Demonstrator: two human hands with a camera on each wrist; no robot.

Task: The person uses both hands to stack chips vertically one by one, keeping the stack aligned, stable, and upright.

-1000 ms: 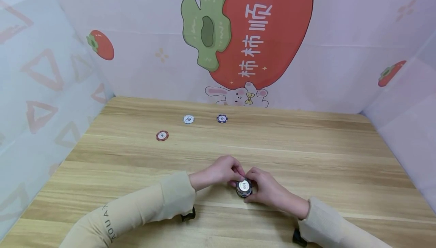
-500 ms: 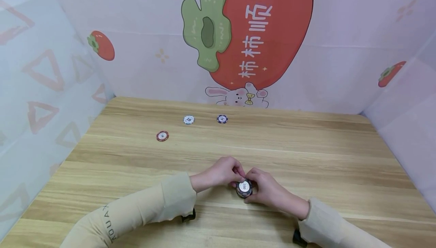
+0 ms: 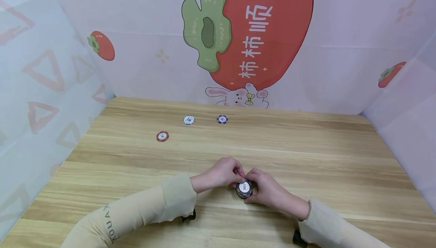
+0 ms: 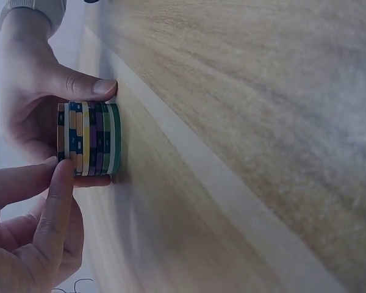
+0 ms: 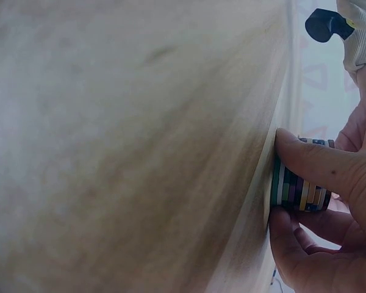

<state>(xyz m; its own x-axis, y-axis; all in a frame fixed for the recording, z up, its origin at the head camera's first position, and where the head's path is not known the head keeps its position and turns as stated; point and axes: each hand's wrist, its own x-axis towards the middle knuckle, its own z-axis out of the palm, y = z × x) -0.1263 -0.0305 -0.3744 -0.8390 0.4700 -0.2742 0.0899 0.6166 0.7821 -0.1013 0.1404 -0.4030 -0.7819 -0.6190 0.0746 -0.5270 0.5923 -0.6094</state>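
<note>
A short stack of poker chips (image 4: 90, 139) stands on the table, its edges striped in green, white, purple, yellow, blue and orange. On top lies a black chip (image 3: 244, 188) marked 100. My right hand (image 3: 269, 189) grips the stack's sides near its base, thumb on one side and fingers on the other. With thumb and a finger at its edge, my left hand (image 3: 223, 171) pinches the black top chip. Part of the stack is hidden behind the right thumb in the right wrist view.
Farther back on the wooden table (image 3: 306, 157) lie three single poker chips: a red one (image 3: 162, 136), a white one (image 3: 189, 120) and a dark blue one (image 3: 222, 119). Printed cloth walls (image 3: 146, 70) stand along the table's back and sides.
</note>
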